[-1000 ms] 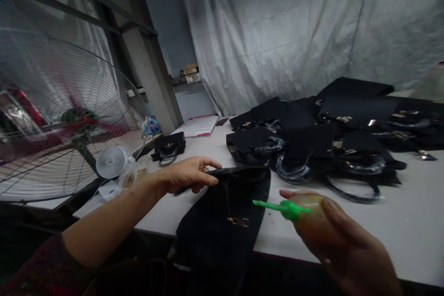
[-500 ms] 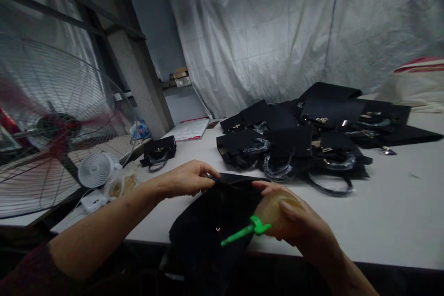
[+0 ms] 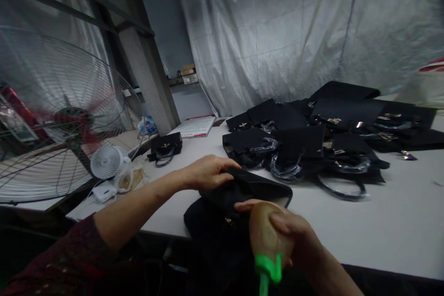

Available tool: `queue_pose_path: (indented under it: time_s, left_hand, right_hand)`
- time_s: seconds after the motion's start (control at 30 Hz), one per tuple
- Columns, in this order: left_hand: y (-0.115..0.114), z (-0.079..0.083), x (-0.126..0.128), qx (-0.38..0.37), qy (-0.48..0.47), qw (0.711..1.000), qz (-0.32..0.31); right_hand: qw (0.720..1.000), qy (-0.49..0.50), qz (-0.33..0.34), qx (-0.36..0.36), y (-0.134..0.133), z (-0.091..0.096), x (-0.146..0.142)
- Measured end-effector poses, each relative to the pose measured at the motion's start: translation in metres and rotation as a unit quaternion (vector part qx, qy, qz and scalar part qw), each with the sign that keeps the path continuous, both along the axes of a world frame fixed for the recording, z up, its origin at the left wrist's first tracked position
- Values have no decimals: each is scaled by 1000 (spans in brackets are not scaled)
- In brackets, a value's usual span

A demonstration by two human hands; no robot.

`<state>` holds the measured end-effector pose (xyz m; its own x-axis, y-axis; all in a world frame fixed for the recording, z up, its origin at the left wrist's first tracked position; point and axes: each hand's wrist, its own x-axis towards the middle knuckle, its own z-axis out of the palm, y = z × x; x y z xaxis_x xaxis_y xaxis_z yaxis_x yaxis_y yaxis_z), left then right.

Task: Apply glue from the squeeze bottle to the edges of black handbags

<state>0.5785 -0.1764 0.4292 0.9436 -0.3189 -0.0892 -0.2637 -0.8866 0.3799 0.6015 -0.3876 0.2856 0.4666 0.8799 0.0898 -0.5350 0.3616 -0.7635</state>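
Observation:
A black handbag [image 3: 211, 222] lies over the front edge of the white table, with its upper edge raised and a small gold fitting showing. My left hand [image 3: 211, 172] pinches that upper edge between thumb and fingers. Wrapped in my right hand [image 3: 294, 229] is a translucent yellowish squeeze bottle [image 3: 265, 233] with a green nozzle pointing down toward me. The right index finger reaches out and touches the bag's black material. The bag's lower part is dark and hard to make out.
Several black handbags with plastic-wrapped handles [image 3: 287, 169] are piled on the table [image 3: 347, 231]. A small black bag [image 3: 166, 145] and a printed sheet [image 3: 196, 126] lie further left. A small white fan [image 3: 108, 162] and a large caged fan [image 3: 72, 120] stand at the left.
The bottle has turned, so its green nozzle now points down instead of left. My left hand has shifted slightly right and up with the bag's edge, which has opened wider.

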Motion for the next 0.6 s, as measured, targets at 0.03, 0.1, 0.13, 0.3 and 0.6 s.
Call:
queue_pose_path:
  time_s: [0.03,0.1,0.13,0.3,0.6]
  left_hand:
    - [1,-6,1,31,-40,998,-32]
    - [4,-20,2,61,-94,992,-56]
    - [6,-28,1,68,-115,990,-53]
    - [29,-65,-19,60,-360,930,46]
    - [16,-106,-35,-155,-75,982,71]
  right_hand:
    - [999,30,-2,29,4,-2,-4]
    - [993,96,-24,68,13,-6,-10]
    - [987,133,-43,79,17,-8,-12]
    - [958,234,-90,136,25,-5,-12]
    - [943,243,-6,228,33,9,-21]
